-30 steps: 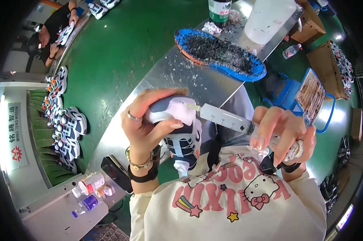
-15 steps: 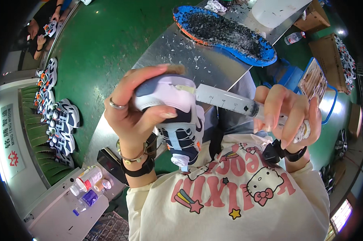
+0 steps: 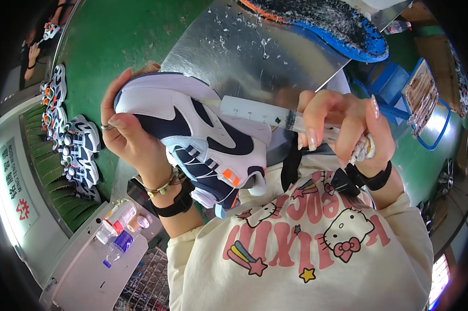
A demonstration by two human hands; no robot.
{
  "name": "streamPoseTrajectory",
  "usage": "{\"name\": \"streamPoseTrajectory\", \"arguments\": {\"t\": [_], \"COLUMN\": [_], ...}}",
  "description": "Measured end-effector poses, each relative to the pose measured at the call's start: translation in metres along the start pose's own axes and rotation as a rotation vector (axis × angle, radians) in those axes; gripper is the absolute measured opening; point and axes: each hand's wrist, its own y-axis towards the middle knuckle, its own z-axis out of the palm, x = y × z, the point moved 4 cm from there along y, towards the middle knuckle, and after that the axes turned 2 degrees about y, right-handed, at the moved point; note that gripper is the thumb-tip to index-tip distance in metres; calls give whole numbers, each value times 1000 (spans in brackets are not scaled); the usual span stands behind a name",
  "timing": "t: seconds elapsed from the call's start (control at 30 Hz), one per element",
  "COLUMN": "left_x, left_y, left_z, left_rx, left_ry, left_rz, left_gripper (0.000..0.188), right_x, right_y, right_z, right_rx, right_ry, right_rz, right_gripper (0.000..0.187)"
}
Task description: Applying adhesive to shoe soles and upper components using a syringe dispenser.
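My left hand [image 3: 126, 132] is closed round the toe end of a white and navy sneaker [image 3: 164, 106] with orange accents. The shoe lies on its side in the air, its laces toward my body and its heel end to the lower right. In my right hand [image 3: 350, 127] is a clear plastic syringe [image 3: 254, 111], its fingers wrapped round the plunger end, with a crumpled whitish wad [image 3: 363, 149] against the palm. The syringe's pale tip meets the sneaker's side near the sole edge; whether it touches, I cannot tell.
Beyond the sneaker stands a metal table [image 3: 218, 49] with a blue sole-shaped piece [image 3: 343, 44], blackened inside. A blue-framed stool [image 3: 425, 98] is at right. Several sneakers [image 3: 81, 150] line the left side. Bottles [image 3: 122, 223] sit at lower left. Another person's hand [image 3: 34, 53] shows far left.
The sneaker has turned from toe-on to side-on and shifted left with my left hand. The syringe has moved left, its tip now at the shoe's side instead of the toe.
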Motion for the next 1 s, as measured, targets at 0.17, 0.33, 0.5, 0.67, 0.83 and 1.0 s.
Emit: {"name": "streamPoseTrajectory", "arguments": {"t": [0.17,0.33,0.5,0.67,0.83,1.0], "left_x": [6,17,22,26,30,31], "left_y": [-2,-4,-6,-4,-3,-6], "left_z": [-7,-12,-15,-18,-22,-22], "left_rx": [-3,-40,-76,-70,-64,-76], "left_ry": [94,153,127,210,269,241], "left_rz": [-44,-62,-90,-80,-54,-91], "left_gripper": [65,64,63,64,65,65], "right_x": [-7,-8,-7,-4,3,5], "right_y": [-2,-7,-15,-24,-30,-38], "right_z": [-1,-3,-12,-14,-19,-21], "right_rx": [11,-20,106,130,201,165], "right_ry": [7,-3,-36,-9,-122,-112], "right_rz": [16,70,102,96,136,188], "right_gripper": [67,67,65,64,65,67]}}
